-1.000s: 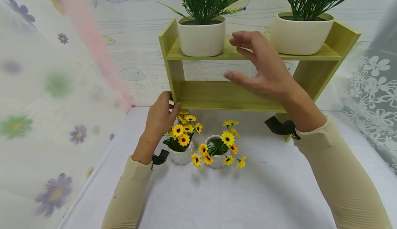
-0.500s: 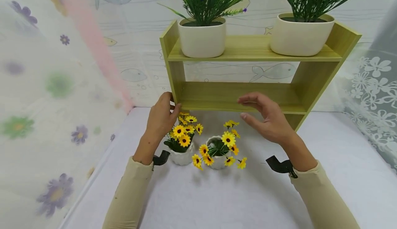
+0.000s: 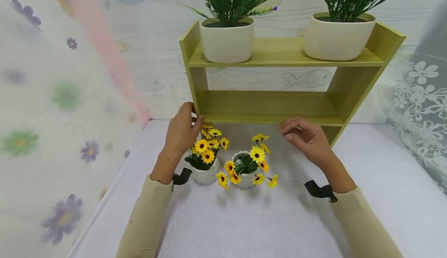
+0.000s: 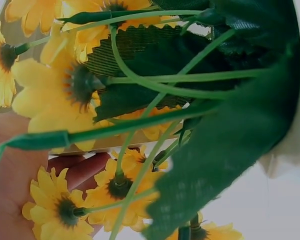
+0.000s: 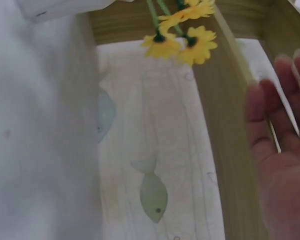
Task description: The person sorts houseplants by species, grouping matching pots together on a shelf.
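Your left hand (image 3: 179, 131) grips the wooden shelf (image 3: 269, 106) at left. Your right hand (image 3: 310, 141), empty, fingers loosely bent, hangs near its lower right.

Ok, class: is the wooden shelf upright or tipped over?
Upright: the wooden shelf looks level, and two white planters stand upright on it.

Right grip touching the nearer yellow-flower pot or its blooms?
Apart. The head view shows a plain gap, white tabletop visible through it, between the right grip and both pot and blooms.
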Action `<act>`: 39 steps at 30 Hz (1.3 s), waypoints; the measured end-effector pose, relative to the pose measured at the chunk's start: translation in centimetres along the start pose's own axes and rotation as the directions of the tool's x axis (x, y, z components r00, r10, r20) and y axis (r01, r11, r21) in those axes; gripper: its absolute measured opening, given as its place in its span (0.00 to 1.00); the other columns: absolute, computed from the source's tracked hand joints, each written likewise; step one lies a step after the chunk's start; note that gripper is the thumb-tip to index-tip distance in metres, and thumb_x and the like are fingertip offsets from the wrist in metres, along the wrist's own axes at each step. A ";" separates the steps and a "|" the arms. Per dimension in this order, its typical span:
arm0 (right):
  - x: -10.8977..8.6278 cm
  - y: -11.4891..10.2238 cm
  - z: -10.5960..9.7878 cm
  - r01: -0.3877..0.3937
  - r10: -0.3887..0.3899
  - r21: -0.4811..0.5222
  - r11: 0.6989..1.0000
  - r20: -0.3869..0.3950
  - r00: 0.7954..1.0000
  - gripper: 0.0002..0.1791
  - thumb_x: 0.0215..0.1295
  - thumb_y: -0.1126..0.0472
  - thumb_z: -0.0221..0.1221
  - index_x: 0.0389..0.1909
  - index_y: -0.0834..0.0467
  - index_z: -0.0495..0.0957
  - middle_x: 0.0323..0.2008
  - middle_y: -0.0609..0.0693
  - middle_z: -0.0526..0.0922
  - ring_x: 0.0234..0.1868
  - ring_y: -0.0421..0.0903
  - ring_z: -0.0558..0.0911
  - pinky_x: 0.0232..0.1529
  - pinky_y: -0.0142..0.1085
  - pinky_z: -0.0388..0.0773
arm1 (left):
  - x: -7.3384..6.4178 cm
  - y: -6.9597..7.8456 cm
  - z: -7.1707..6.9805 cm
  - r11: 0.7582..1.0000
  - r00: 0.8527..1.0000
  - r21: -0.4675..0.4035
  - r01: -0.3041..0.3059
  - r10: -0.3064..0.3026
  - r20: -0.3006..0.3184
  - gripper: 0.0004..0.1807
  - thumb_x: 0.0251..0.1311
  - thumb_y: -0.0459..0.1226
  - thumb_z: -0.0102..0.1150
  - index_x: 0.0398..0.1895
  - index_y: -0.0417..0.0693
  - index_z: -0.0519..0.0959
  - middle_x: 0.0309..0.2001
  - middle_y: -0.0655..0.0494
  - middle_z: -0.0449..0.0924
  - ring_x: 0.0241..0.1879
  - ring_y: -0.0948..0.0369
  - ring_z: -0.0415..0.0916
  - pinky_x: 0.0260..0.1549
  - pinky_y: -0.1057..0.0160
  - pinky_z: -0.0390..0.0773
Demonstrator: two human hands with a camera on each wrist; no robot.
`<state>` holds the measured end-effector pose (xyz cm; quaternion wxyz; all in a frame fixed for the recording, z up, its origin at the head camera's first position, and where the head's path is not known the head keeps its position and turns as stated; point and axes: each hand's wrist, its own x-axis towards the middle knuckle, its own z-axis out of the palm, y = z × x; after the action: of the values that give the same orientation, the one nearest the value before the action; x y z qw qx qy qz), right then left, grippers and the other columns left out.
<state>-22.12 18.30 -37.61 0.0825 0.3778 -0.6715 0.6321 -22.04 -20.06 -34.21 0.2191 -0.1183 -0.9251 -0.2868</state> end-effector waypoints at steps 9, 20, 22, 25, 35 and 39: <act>-0.6 2.8 -0.1 -0.035 0.132 -0.256 0.966 0.370 0.920 0.14 0.70 0.74 0.63 0.51 0.57 0.85 0.50 0.51 0.86 0.51 0.50 0.85 0.56 0.37 0.84 | 0.1 0.0 0.1 1.000 1.000 0.007 -0.012 0.012 -0.011 0.24 0.79 0.42 0.59 0.67 0.36 0.68 0.56 0.43 0.78 0.49 0.49 0.88 0.36 0.52 0.89; -1.6 4.7 2.5 -0.268 0.444 -0.380 0.886 0.522 0.728 0.42 0.65 0.54 0.74 0.76 0.63 0.68 0.71 0.57 0.75 0.72 0.61 0.76 0.73 0.57 0.70 | 0.0 0.1 0.2 1.000 1.000 -0.009 0.016 -0.017 -0.002 0.26 0.79 0.42 0.58 0.69 0.37 0.67 0.57 0.43 0.78 0.49 0.48 0.88 0.36 0.52 0.90; -1.6 4.7 3.1 -0.261 0.433 -0.370 0.892 0.524 0.733 0.42 0.66 0.56 0.73 0.76 0.65 0.68 0.72 0.60 0.74 0.73 0.63 0.74 0.74 0.58 0.69 | 0.0 0.2 0.2 1.000 1.000 -0.011 0.023 -0.023 0.002 0.26 0.79 0.42 0.58 0.70 0.37 0.66 0.58 0.43 0.78 0.49 0.48 0.87 0.37 0.51 0.90; -1.7 4.7 3.8 -0.279 0.433 -0.353 0.893 0.509 0.744 0.42 0.66 0.58 0.72 0.76 0.66 0.66 0.72 0.62 0.73 0.74 0.63 0.73 0.74 0.61 0.67 | 0.0 0.2 0.2 0.999 1.000 -0.014 0.028 -0.028 0.004 0.26 0.79 0.42 0.59 0.70 0.37 0.66 0.58 0.43 0.78 0.50 0.48 0.87 0.39 0.51 0.90; -1.4 5.3 6.4 -0.316 0.374 -0.202 0.927 0.446 0.813 0.51 0.58 0.59 0.79 0.81 0.51 0.64 0.71 0.45 0.76 0.71 0.47 0.75 0.72 0.44 0.72 | -0.1 0.1 0.2 1.000 1.000 -0.018 0.017 -0.017 0.001 0.26 0.79 0.41 0.58 0.70 0.36 0.66 0.58 0.42 0.78 0.50 0.47 0.87 0.39 0.50 0.90; -1.5 5.3 6.7 -0.361 0.396 -0.163 0.918 0.399 0.827 0.44 0.57 0.61 0.80 0.74 0.52 0.72 0.64 0.46 0.81 0.63 0.46 0.80 0.67 0.40 0.76 | -0.1 0.2 0.1 1.000 1.000 -0.016 0.014 -0.014 -0.001 0.26 0.79 0.41 0.58 0.70 0.36 0.66 0.57 0.42 0.78 0.50 0.47 0.87 0.39 0.49 0.90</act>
<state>-21.84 12.39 -43.91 -0.1768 0.3618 -0.7595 0.5109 -21.96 -19.83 -34.24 0.2169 -0.1135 -0.9233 -0.2959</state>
